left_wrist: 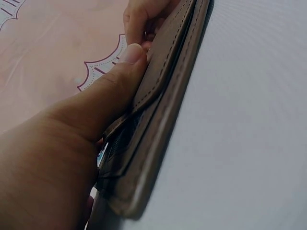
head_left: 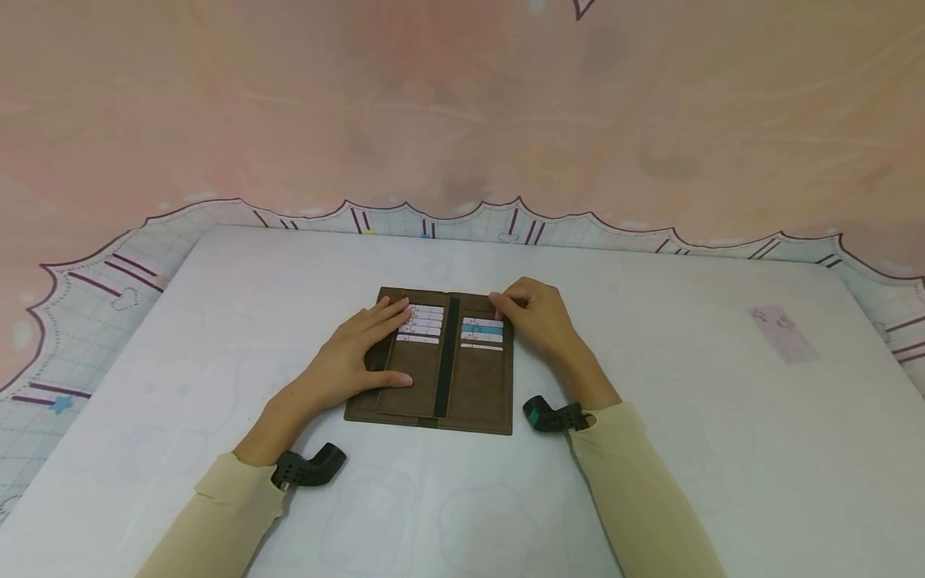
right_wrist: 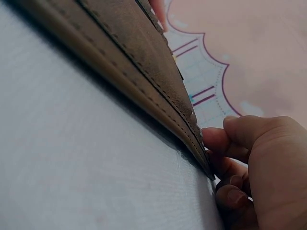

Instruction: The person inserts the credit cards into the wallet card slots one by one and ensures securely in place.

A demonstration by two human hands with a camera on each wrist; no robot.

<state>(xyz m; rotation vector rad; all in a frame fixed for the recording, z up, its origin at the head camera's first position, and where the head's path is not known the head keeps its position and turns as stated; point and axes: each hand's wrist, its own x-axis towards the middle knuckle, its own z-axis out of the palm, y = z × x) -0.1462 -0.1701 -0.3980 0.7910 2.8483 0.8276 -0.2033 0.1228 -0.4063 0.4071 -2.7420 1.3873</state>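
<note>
A brown wallet (head_left: 480, 385) lies opened flat on the white table, a dark band running down its middle. Several cards (head_left: 419, 321) show their edges in the left slots. More card edges, one with a blue strip (head_left: 482, 330), show on the right half. My left hand (head_left: 354, 353) rests on the wallet's left half, its fingers spread over the edge and thumb on the pocket. At the upper right corner, my right hand (head_left: 538, 317) has curled fingers and grips the wallet's edge. In the right wrist view its fingertips (right_wrist: 213, 139) meet that corner; whether they also touch a card is hidden.
A pale pink rectangular slip (head_left: 784, 333) lies on the table (head_left: 723, 449) at the far right. Behind the table hangs a pinkish cloth (head_left: 433, 120) with a scalloped border. Both wrists wear black camera bands (head_left: 311, 466).
</note>
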